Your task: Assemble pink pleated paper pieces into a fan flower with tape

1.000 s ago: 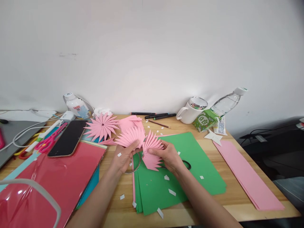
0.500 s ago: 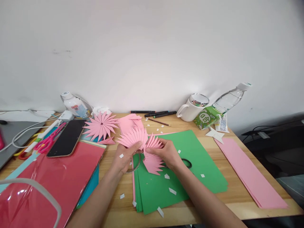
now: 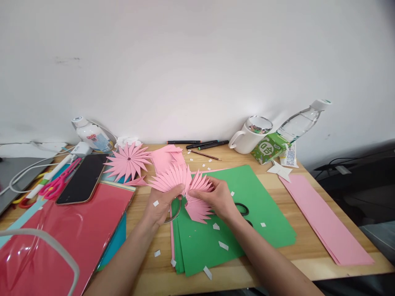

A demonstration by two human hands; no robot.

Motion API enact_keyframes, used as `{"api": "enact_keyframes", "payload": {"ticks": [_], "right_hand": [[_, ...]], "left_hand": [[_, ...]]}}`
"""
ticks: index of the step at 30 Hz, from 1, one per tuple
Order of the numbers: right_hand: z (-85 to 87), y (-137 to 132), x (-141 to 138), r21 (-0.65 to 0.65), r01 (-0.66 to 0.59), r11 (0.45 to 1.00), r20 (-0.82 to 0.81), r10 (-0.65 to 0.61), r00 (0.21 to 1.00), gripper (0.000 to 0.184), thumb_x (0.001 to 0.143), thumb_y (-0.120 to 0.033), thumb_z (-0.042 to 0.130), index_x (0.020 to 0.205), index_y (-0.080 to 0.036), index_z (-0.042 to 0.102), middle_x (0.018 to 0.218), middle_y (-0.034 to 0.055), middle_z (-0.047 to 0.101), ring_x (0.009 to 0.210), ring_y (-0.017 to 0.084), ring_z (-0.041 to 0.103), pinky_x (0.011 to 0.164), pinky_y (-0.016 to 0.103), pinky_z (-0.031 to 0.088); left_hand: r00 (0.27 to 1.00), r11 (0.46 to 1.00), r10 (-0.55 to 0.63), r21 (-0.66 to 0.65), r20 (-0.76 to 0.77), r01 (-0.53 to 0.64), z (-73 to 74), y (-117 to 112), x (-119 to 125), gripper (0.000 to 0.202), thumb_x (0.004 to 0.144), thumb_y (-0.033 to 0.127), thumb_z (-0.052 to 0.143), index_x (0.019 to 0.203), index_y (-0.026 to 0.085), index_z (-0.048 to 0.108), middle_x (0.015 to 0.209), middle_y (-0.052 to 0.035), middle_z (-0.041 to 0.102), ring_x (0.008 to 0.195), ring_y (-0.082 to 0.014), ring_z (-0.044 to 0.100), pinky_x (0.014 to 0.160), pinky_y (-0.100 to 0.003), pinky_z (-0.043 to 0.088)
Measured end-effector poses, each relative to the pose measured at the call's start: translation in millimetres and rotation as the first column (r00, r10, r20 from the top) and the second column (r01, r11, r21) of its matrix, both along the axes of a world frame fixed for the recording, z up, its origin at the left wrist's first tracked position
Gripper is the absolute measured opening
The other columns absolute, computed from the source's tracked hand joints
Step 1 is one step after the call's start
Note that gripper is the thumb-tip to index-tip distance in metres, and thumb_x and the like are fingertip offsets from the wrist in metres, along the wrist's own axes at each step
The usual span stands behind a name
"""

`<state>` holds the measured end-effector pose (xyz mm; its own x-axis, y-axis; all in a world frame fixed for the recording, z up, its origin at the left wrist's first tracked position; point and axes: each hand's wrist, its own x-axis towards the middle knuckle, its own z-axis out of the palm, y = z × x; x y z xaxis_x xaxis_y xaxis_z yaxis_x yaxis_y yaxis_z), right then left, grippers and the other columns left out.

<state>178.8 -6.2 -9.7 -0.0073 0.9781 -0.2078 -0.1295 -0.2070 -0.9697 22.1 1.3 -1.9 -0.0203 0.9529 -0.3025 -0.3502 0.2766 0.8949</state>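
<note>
A pleated pink paper fan (image 3: 173,179) with pointed tips is held above a stack of green paper (image 3: 247,189). My left hand (image 3: 162,204) pinches its left part between thumb and fingers. My right hand (image 3: 219,196) grips the right part, with the thumb pressed on the folds. A gap runs between the two parts near the thumbs. Black scissor handles (image 3: 242,209) show on the green paper, partly hidden by my right wrist. Behind my left hand lies a finished-looking pink paper pinwheel (image 3: 129,159).
A black phone (image 3: 82,179), pink scissors (image 3: 55,185) and a red paper pack (image 3: 70,222) lie left. Markers (image 3: 212,144) and a pencil (image 3: 205,154) lie near the wall. A white mug (image 3: 249,135), green box (image 3: 268,148), bottle (image 3: 300,123) and pink strips (image 3: 324,218) are right.
The view has shifted slightly, so the scene sits a little higher and to the left. Both hands keep nearly the same hold on the pink paper fan.
</note>
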Motion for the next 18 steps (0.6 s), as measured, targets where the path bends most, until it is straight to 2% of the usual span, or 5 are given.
{"api": "enact_keyframes", "payload": {"ticks": [3,5,11,15,18], "right_hand": [[2.4,-1.1,-0.6,-0.018,0.002,1.000,-0.013,-0.002,1.000,0.038,0.046,-0.029,0.087,0.077,-0.013,0.072,0.071,0.0034,0.073,0.062,0.017,0.062,0.060,0.027,0.049],[2.9,-1.3,-0.7,-0.027,0.004,1.000,-0.015,-0.004,1.000,0.039,0.046,-0.029,0.087,0.078,-0.013,0.072,0.072,0.0037,0.073,0.062,0.017,0.063,0.060,0.027,0.049],[2.6,-0.7,0.4,-0.027,-0.004,1.000,-0.003,0.004,1.000,0.042,0.046,-0.030,0.088,0.082,-0.012,0.073,0.074,0.0043,0.074,0.063,0.018,0.063,0.061,0.029,0.050],[2.4,-0.9,2.3,-0.053,-0.018,0.998,-0.013,0.018,1.000,0.037,0.046,-0.028,0.088,0.076,-0.013,0.072,0.070,0.0028,0.073,0.061,0.017,0.062,0.058,0.027,0.048],[-0.7,0.1,3.7,-0.089,-0.061,0.994,-0.090,0.053,0.995,0.038,0.046,-0.028,0.089,0.077,-0.013,0.073,0.069,0.0027,0.073,0.060,0.017,0.063,0.059,0.028,0.049]], "left_hand": [[0.999,1.000,0.009,-0.002,0.037,-0.009,0.5,-0.2,0.3,0.042,0.046,0.025,0.088,0.080,0.016,0.065,0.074,-0.0011,0.068,0.069,-0.0151,0.063,0.064,-0.026,0.052],[0.999,1.000,0.010,0.005,0.038,-0.010,0.6,-0.5,-0.3,0.041,0.046,0.024,0.088,0.081,0.016,0.067,0.072,-0.0009,0.068,0.073,-0.0164,0.064,0.067,-0.027,0.052],[1.000,1.000,-0.015,0.004,-0.022,0.015,3.9,-0.9,-3.0,0.034,0.048,0.021,0.086,0.073,0.016,0.063,0.069,0.0008,0.064,0.055,-0.0106,0.055,0.050,-0.023,0.046],[0.997,0.997,-0.070,-0.040,-0.031,0.069,6.5,-0.1,-5.1,0.038,0.047,0.025,0.088,0.069,0.014,0.059,0.063,0.0008,0.061,0.051,-0.0095,0.052,0.047,-0.022,0.043],[0.993,0.992,-0.113,-0.064,-0.020,0.111,5.0,0.7,-6.7,0.038,0.050,0.031,0.087,0.068,0.014,0.059,0.063,0.0009,0.060,0.050,-0.0085,0.051,0.045,-0.022,0.041]]}}
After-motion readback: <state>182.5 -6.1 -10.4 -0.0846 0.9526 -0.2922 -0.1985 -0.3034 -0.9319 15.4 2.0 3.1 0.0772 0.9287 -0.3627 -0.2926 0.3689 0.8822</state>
